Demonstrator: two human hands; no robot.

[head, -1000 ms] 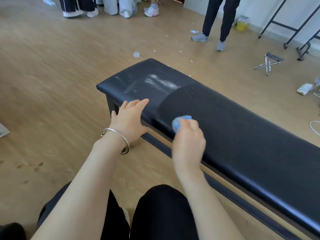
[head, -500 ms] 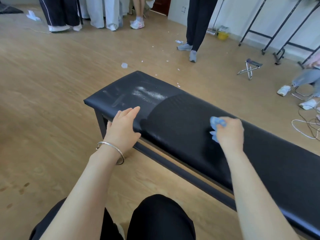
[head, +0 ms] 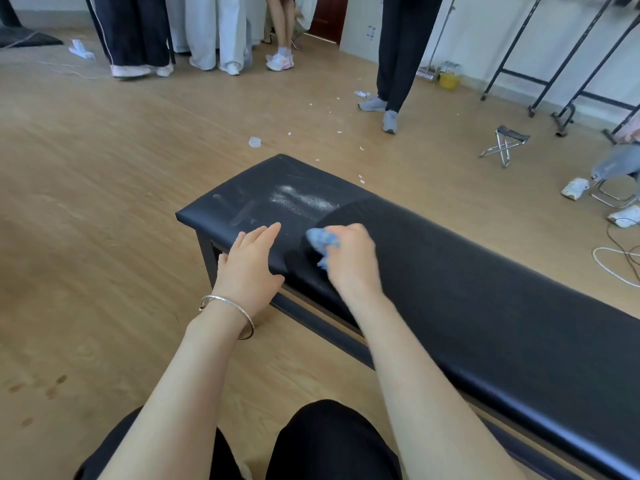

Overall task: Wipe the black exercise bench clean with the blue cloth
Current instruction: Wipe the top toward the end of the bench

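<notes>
The long black exercise bench [head: 467, 292] runs from centre left to the lower right. A white dusty patch [head: 301, 200] and smears lie on its left end; the surface to the right looks darker. My right hand [head: 349, 263] grips the bunched blue cloth [head: 322, 242] and presses it on the bench just right of the dusty part. My left hand [head: 251, 263], with a silver bangle on the wrist, rests flat on the bench's near edge, fingers straight.
Several people stand on the wooden floor beyond the bench [head: 394, 81]. A small folding stool [head: 505, 145], metal racks [head: 561, 81], shoes and white cables [head: 616, 265] lie at the right. Paper scraps [head: 254, 142] dot the floor. My knees are at the bottom.
My right hand has swept the cloth back to the left, from mid-bench to beside my left hand. My left hand stays on the bench edge.
</notes>
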